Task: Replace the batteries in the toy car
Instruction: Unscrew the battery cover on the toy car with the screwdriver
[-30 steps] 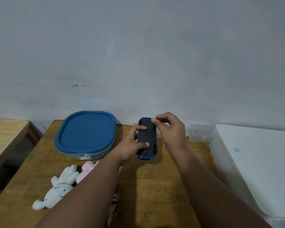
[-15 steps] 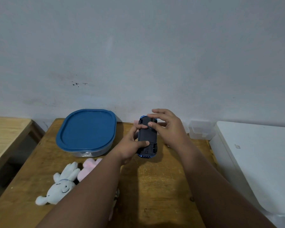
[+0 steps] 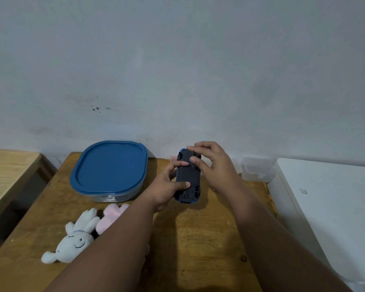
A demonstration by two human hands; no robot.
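Left hand [image 3: 167, 186] grips toy car [image 3: 188, 178] flipped underside-up, thumb and forefinger clamped across its dark base, right hand [image 3: 213, 165] fingers loosely curled, thumb tip pressing the far end, battery cover detail unreadable, far bumper partly hidden.

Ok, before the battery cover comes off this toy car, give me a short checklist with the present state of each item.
1. Toy car turned underside up: ok, the dark chassis faces the camera.
2. Left hand steadies the car: ok, thumb and finger grip its left side.
3. Right hand at the cover area: ok, fingertips rest on the far half of the underside.
4. Cover already open: cannot tell, no gap or batteries visible.
5. Spare batteries within sight: not ok, none visible on the wooden table.
6. Nearby clutter clear of the work: ok, the blue-lidded container and white plush rabbit lie apart to the left.
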